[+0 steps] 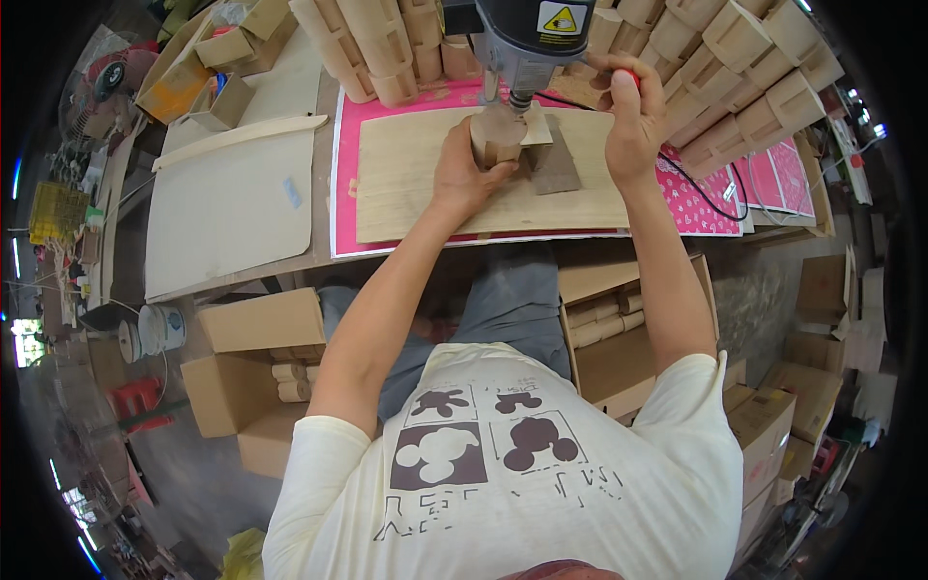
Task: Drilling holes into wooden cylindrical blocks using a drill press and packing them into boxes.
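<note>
It's a woodworking workshop all around me: a drill press (pixel 534 48) stands over the counter (pixel 322 208), shaped wooden pieces (pixel 749 58) are stacked high behind it, open cardboard boxes (pixel 215 391) just below hold more of them, cartons (pixel 764 425) pile up to the right, and a caged fan (pixel 111 75) stands off on the far left

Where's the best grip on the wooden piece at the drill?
Probably the upright side wall of the wooden piece, from the left, where the left hand holds it: the drill chuck overhangs its flat top and a pale block crowds its right.
</note>
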The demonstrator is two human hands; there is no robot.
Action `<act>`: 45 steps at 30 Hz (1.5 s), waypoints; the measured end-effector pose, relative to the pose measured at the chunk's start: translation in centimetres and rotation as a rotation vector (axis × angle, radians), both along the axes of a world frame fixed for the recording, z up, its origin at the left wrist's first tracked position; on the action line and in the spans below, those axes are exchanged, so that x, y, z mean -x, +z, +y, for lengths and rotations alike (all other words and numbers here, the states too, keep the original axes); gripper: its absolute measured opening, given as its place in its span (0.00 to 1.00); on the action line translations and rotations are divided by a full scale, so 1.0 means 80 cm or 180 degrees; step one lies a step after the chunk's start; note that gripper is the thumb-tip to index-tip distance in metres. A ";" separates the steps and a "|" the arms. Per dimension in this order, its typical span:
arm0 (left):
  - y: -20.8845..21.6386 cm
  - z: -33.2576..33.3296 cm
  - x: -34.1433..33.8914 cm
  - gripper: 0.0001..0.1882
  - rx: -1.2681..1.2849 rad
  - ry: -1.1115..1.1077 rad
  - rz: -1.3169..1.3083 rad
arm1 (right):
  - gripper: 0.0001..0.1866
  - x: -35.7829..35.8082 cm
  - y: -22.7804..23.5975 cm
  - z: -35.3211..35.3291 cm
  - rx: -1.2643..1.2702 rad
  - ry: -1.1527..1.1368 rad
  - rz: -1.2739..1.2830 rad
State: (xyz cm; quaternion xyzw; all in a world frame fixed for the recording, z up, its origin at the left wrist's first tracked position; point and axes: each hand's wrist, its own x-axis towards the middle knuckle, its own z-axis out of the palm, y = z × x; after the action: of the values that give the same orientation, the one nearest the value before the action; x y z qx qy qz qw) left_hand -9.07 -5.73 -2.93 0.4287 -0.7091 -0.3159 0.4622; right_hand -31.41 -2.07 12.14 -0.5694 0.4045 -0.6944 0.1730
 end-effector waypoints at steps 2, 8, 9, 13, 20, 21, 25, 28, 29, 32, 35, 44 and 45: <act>0.002 0.001 0.000 0.44 -0.0012 0.0024 0.0055 | 0.19 0.002 0.022 -0.017 0.0037 -0.0072 0.0062; 0.010 0.003 -0.001 0.43 -0.0136 -0.0026 0.0139 | 0.17 0.024 0.083 -0.121 -0.0509 -0.0298 0.0399; 0.011 0.002 -0.001 0.43 -0.0125 -0.0027 0.0139 | 0.17 0.025 0.085 -0.140 -0.0784 0.0134 0.0081; 0.017 0.003 -0.005 0.43 -0.0259 -0.0093 -0.0008 | 0.19 0.038 0.060 -0.167 -0.1109 0.0520 -0.0555; 0.023 0.036 -0.025 0.43 -0.0128 0.0696 -0.0381 | 0.23 0.072 -0.061 -0.094 -0.1477 -0.0394 -0.0044; 0.021 0.047 -0.032 0.43 -0.0151 0.0724 -0.0397 | 0.23 0.069 -0.087 -0.080 -0.1497 -0.0622 0.0236; 0.012 0.090 -0.064 0.47 -0.0723 0.0446 -0.0238 | 0.23 0.058 -0.174 -0.022 -0.2105 -0.0414 0.0404; 0.010 0.095 -0.079 0.49 -0.0879 0.0276 -0.0107 | 0.22 0.048 -0.209 -0.002 -0.1737 -0.0689 0.0782; 0.010 0.093 -0.080 0.49 -0.0696 0.0401 -0.0251 | 0.20 0.045 -0.215 0.001 -0.1408 -0.0958 0.1189; 0.013 0.061 -0.072 0.52 -0.0066 0.0592 -0.0567 | 0.18 0.038 -0.222 0.004 -0.1325 -0.0924 0.1287; 0.019 0.024 -0.065 0.56 -0.0782 -0.0016 -0.0183 | 0.17 0.035 -0.221 0.005 -0.1304 -0.0975 0.1273; 0.019 -0.006 -0.029 0.59 -0.0499 -0.0179 -0.0278 | 0.15 0.029 -0.214 0.010 -0.1268 -0.1028 0.1365; 0.019 -0.007 -0.027 0.59 -0.0530 -0.0196 -0.0303 | 0.15 0.029 -0.214 0.010 -0.1341 -0.1068 0.1368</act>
State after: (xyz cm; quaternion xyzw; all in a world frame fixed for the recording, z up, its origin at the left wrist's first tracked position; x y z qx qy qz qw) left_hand -6.89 -6.32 -1.44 0.4582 -0.7144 -0.3671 0.3807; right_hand -33.71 -1.28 -4.94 -0.5800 0.6543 -0.4785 0.0810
